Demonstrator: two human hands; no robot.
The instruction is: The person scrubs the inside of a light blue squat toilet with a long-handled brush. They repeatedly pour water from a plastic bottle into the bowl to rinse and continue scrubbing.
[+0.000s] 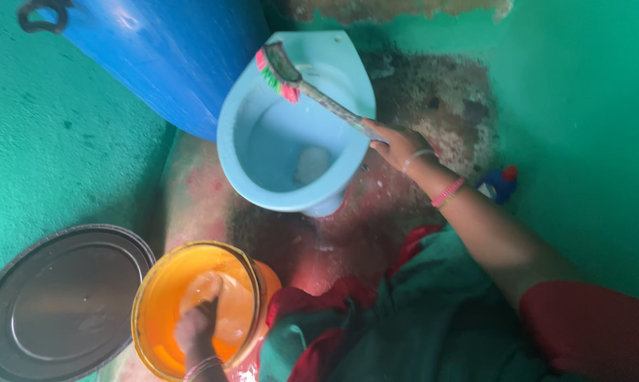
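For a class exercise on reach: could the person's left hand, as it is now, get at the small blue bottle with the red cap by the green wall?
Probably not: the left hand is down in the orange bucket, and the bottle lies beyond the right arm.

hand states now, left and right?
Left hand: inside the orange bucket, grip cannot be told.
Right hand: closed on the handle of the brush, whose bristles rest on the blue toilet bowl.

- The right hand (pixel 399 143) gripped a long brush (pixel 312 88), its pink and green bristles pressed on the blue toilet bowl (pixel 291 127) at the far rim.
- Nearer than the bowl, the left hand (pixel 196 329) dipped inside an orange bucket (pixel 192 308).
- A dark round lid (pixel 61 301) lay just beside that bucket; a blue drum (pixel 164 49) stood touching the bowl's far side.
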